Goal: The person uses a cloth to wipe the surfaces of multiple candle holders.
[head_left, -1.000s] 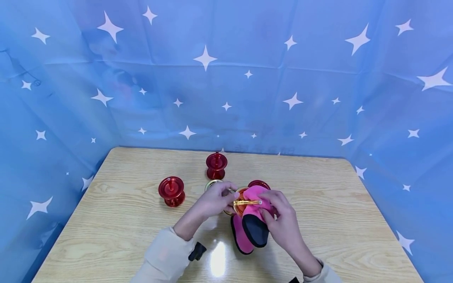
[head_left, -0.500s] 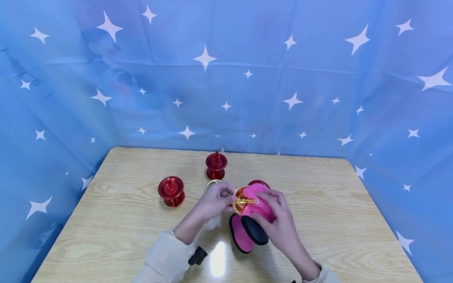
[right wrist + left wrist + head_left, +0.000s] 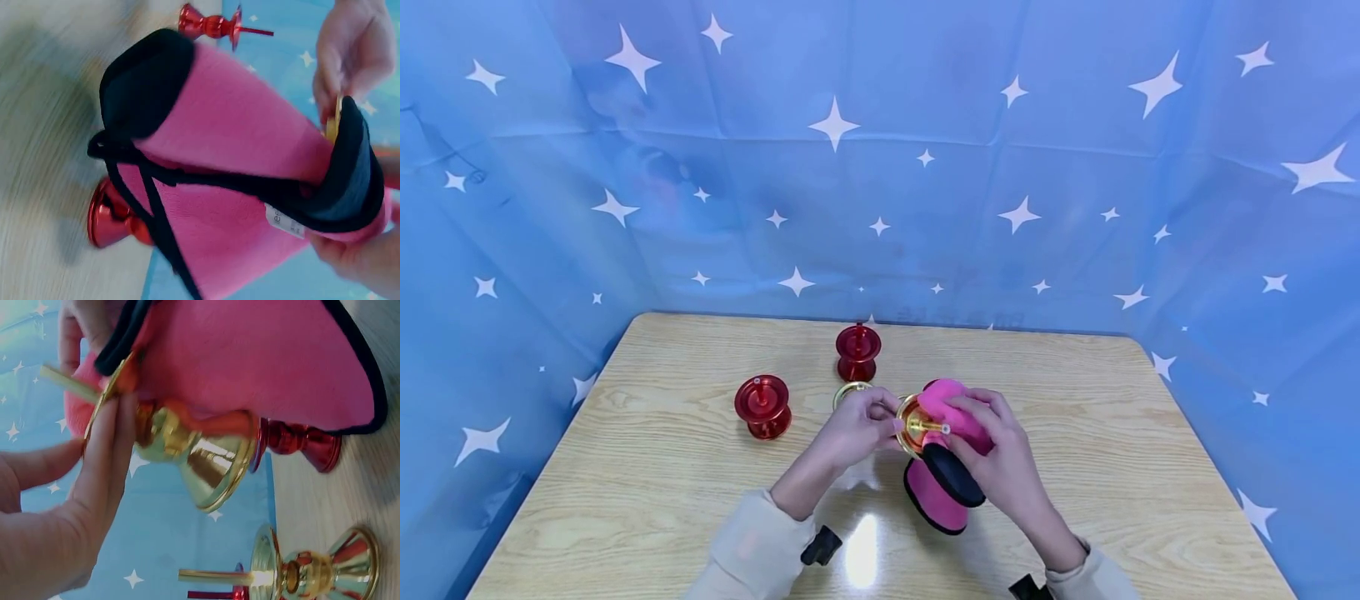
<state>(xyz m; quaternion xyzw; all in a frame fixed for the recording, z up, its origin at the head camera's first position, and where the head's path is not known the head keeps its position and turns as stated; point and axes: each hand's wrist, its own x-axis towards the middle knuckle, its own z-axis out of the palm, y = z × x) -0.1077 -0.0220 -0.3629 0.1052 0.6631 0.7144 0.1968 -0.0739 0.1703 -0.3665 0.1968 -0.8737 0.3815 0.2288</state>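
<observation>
My left hand (image 3: 859, 427) pinches the dish rim of a gold candle holder (image 3: 912, 417), raised off the table and tilted, its spike towards me. In the left wrist view the flared base of this gold candle holder (image 3: 215, 462) points away from the fingers. A pink cloth with black trim (image 3: 953, 400) is gripped by my right hand (image 3: 1003, 454) and pressed against the dish. Its loose end hangs below, showing a small white label (image 3: 284, 220) in the right wrist view. The cloth hides part of the holder.
A second gold candle holder (image 3: 312, 572) stands upright behind my left hand. Red candle holders stand at the left (image 3: 762, 404) and back (image 3: 858, 352) of the wooden table (image 3: 625, 467). Another red one (image 3: 290, 439) is mostly behind the cloth. A starry blue curtain (image 3: 880, 183) hangs behind.
The cloth's top has shifted up along the dish and its hanging end has swung right. My right hand has moved slightly right; my left hand keeps its hold almost in place.
</observation>
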